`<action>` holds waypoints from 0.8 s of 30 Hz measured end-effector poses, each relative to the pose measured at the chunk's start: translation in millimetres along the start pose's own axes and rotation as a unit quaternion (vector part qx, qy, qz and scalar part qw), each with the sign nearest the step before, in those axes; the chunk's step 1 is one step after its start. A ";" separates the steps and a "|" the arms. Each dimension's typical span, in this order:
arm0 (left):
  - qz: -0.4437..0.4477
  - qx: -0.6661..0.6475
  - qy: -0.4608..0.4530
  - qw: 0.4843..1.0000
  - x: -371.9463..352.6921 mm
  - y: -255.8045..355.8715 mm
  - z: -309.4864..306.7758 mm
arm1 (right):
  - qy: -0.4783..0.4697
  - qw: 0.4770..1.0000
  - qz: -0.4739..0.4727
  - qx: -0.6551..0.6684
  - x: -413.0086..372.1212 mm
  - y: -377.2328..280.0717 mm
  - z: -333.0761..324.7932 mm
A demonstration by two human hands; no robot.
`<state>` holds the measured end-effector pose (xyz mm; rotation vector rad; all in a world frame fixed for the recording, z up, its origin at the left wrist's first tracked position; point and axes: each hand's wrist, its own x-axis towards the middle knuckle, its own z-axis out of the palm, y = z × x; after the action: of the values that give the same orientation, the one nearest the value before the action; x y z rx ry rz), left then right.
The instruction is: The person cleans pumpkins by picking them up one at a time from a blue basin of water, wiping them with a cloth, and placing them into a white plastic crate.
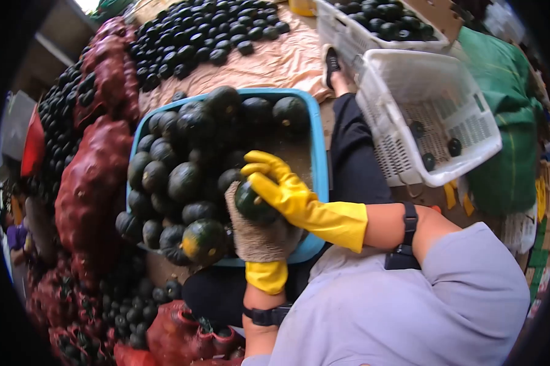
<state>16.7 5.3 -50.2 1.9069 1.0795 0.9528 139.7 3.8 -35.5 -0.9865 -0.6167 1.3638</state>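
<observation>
My left hand (263,241) wears a rough tan cloth mitt over a yellow rubber glove. It cups a small dark green squash (249,206) from below and from the side. My right hand (290,198), in a yellow rubber glove, is curved over the same squash, its fingertips on the top and two fingers raised apart. The squash is held above the near side of a blue tub (319,146). Many dark green squashes (183,182) are heaped in the tub, one with an orange-yellow patch (203,241). Brownish water shows at the tub's right.
A white plastic crate (403,146) with a few squashes stands right of my leg; a fuller crate (397,27) is behind it. Squashes (208,30) cover a pinkish cloth (287,61) at the back. Red mesh sacks (95,189) line the left; a green sack (501,122) stands right.
</observation>
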 end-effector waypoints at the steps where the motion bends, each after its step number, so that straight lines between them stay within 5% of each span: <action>1: 0.032 0.071 0.054 0.995 1.1 -4.4 1.9 | -0.020 0.992 -0.082 -0.089 7.5 15.5 -10.5; 2: 0.060 0.123 0.096 0.986 2.2 -7.8 1.5 | -0.033 0.970 -0.165 -0.175 12.2 22.4 -22.7; 4: 0.084 0.106 0.082 0.987 12.8 9.7 -16.6 | -0.194 0.806 -0.286 -0.480 22.9 -3.4 -48.6; 8: 0.065 0.133 0.065 0.987 2.8 20.5 -16.7 | -0.269 0.796 -0.040 -0.541 16.5 -51.0 -20.9; 10: 0.039 0.190 0.074 0.978 1.2 14.6 -10.9 | -0.227 0.891 0.165 -0.356 24.9 -41.3 -30.6; 12: 0.028 0.217 0.087 0.972 2.2 12.5 -9.6 | -0.078 0.978 0.194 0.000 12.5 14.6 -41.2; 13: 0.030 0.216 0.094 0.971 3.6 12.8 -10.7 | 0.007 0.979 0.200 0.021 5.9 10.2 -23.9; 14: 0.047 0.187 0.104 0.976 6.9 18.6 -14.3 | -0.074 0.989 0.005 -0.130 18.6 44.8 -41.3; 15: 0.063 0.157 0.112 0.979 9.3 26.4 -18.4 | -0.114 0.926 -0.045 -0.356 17.6 23.1 -48.9; 16: 0.077 0.127 0.120 0.982 11.3 33.8 -21.9 | -0.149 0.809 -0.093 -0.561 18.5 -7.1 -51.8; 17: 0.090 0.097 0.127 0.983 11.4 39.4 -24.6 | -0.246 0.836 -0.122 -0.475 18.5 -18.1 -47.4; 18: 0.092 0.088 0.115 0.985 8.6 36.8 -24.3 | -0.254 0.782 -0.078 -0.563 7.1 -37.3 -37.3; 20: 0.082 0.089 0.080 0.989 2.2 19.7 -19.1 | -0.267 0.805 0.029 -0.530 7.2 -56.2 -24.4; 21: 0.074 0.110 0.076 0.988 1.3 6.3 -13.0 | -0.249 0.875 0.150 -0.386 9.1 -51.5 -30.9; 22: 0.064 0.126 0.087 0.986 2.8 -1.7 -7.0 | -0.183 0.948 0.256 -0.058 -3.9 -35.5 -24.5; 24: 0.043 0.133 0.106 0.985 4.8 -4.5 -3.7 | -0.054 0.970 0.232 -0.037 -6.3 8.4 -31.8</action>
<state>13.7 12.2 -51.3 2.1175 1.3116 1.1274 161.3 -9.9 -57.1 -1.1703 -0.5392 1.8272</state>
